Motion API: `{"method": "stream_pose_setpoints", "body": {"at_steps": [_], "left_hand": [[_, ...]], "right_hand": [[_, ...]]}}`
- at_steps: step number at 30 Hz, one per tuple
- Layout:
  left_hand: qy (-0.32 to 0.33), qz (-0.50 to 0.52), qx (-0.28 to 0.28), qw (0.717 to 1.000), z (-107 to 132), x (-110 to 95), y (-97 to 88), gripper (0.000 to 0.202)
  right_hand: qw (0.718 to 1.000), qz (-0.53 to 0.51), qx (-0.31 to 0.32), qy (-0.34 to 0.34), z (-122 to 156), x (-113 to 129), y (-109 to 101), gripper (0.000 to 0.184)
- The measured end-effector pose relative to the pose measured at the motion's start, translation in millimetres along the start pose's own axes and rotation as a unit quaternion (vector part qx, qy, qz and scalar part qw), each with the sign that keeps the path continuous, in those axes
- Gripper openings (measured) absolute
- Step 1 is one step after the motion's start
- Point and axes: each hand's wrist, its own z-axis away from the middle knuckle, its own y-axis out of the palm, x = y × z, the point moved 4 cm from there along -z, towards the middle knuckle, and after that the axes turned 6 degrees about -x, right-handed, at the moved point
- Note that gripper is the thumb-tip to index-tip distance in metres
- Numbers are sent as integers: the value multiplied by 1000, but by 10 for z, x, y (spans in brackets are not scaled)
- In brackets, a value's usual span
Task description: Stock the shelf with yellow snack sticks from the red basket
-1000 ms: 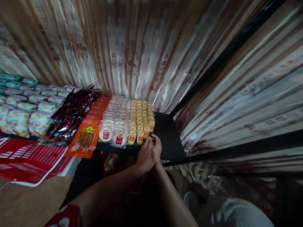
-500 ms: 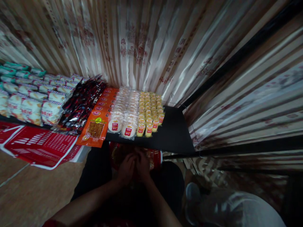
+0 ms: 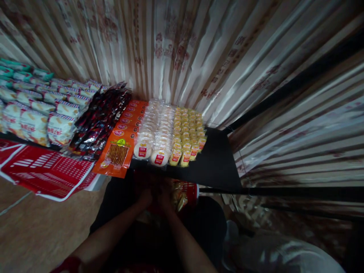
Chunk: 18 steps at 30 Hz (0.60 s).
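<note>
Side by side between the knees, my left hand (image 3: 146, 198) and my right hand (image 3: 165, 197) reach low under the front edge of the black shelf (image 3: 217, 159). Both hands are in a red basket (image 3: 196, 192) or right over it. Deep shadow hides their fingers, so what they hold, if anything, does not show. Yellow-gold wrapped packets (image 3: 179, 199) lie in the basket, just right of my right hand. On the shelf above stand rows of small yellow packets (image 3: 186, 140), round white crackers in clear wrap (image 3: 159, 156) and a flat orange snack pack (image 3: 118, 151).
Dark red shiny packets (image 3: 98, 125) and white snack bags (image 3: 61, 127) fill the shelf's left part. A red shopping basket (image 3: 48, 170) with white handles sits below them. Pleated printed curtains (image 3: 170, 49) hang behind. A person's pale-clothed leg (image 3: 284, 250) is at lower right.
My hands have gone deeper into the shadow under the shelf and drawn slightly apart. The gold packets beside my right hand now show more clearly. The view has shifted slightly.
</note>
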Motion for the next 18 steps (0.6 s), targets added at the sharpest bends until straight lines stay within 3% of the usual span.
{"method": "stream_pose_setpoints", "body": {"at_steps": [5,8,13,18], "left_hand": [[7,-6,6,1000,-18,15,-1,35],[14,-7,-11,1000,16,-22,-42,38],[48,-10,-46,998,96,-100,-152,49],[76,59,-33,995,193,-183,-193,40]], "right_hand": [[998,-18,-64,-6,13,-55,-33,28],[998,-17,-67,-5,69,-53,-104,26],[997,-19,-72,-26,180,66,-411,21],[993,-43,-96,-52,258,155,-740,15]]}}
